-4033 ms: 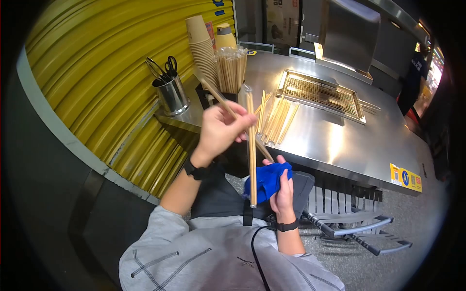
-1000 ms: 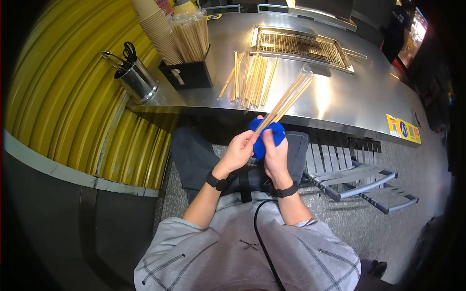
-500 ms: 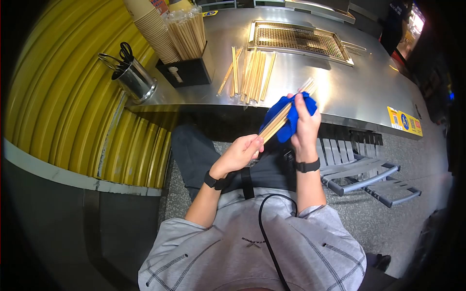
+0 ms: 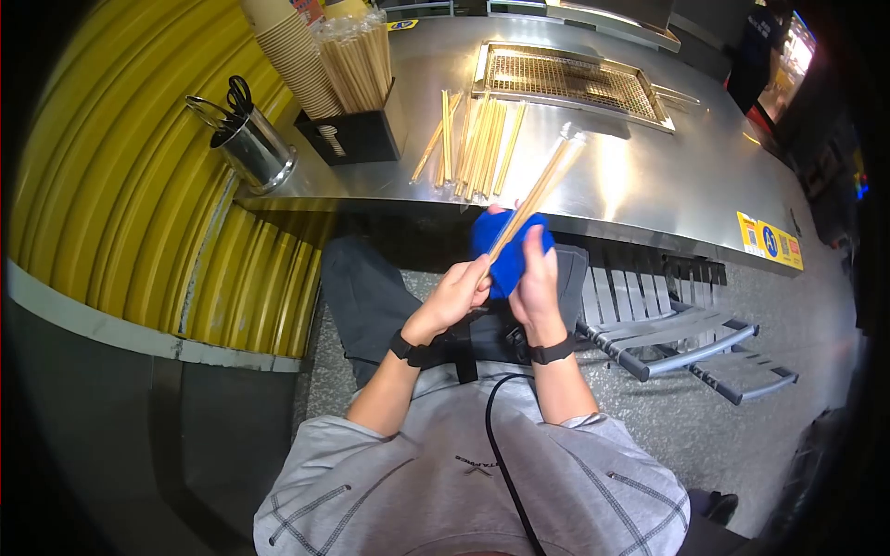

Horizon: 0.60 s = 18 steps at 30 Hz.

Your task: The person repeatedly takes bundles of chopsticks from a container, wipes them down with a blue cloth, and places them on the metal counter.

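Several wrapped chopsticks [image 4: 540, 190] slant up and to the right over the table's front edge, their clear wrapper ends uppermost. My left hand [image 4: 456, 295] is closed round their lower end. My right hand [image 4: 536, 285] holds a blue cloth [image 4: 510, 271] against the lower half of the chopsticks, thumb along the near side. The cloth hides most of the right fingers. More wrapped chopsticks [image 4: 484, 148] lie in a loose row on the steel table [image 4: 371, 181], just beyond my hands.
A black holder [image 4: 348, 139] with paper cups [image 4: 295, 60] and upright wrapped chopsticks stands at the back left. Beside it is a metal canister [image 4: 255, 153] with black-handled tools. A grill rack [image 4: 575, 83] lies at the back. Stools [image 4: 663, 320] stand below right; a yellow wall [image 4: 120, 185] rises left.
My right hand and the cloth have slid down the chopsticks towards my left hand, baring their upper part. The chopsticks now point more steeply upward. My left hand has shifted slightly.
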Tool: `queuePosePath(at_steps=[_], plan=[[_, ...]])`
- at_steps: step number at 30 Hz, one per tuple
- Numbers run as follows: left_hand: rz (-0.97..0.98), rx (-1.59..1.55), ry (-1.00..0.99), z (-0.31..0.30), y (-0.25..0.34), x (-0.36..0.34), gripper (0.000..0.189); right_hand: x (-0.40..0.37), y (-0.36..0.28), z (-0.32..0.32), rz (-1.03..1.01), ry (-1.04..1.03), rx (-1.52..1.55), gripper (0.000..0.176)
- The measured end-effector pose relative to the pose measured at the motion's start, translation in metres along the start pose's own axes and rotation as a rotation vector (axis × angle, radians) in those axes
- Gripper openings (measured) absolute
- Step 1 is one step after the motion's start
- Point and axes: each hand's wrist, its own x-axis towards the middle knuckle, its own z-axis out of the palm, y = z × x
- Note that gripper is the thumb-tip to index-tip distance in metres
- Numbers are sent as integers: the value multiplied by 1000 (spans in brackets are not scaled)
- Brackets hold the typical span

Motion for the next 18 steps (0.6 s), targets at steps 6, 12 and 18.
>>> queuePosePath(at_steps=[6,12,18], plan=[[10,162,-30,5,8,-8,48,8,-2,2,-61,91,-203,43],[60,373,16,2,7,-4,47,29,-31,7,-163,174,-183,38],[75,415,-25,-2,11,-10,49,69,-64,-13,-208,268,-139,22]])
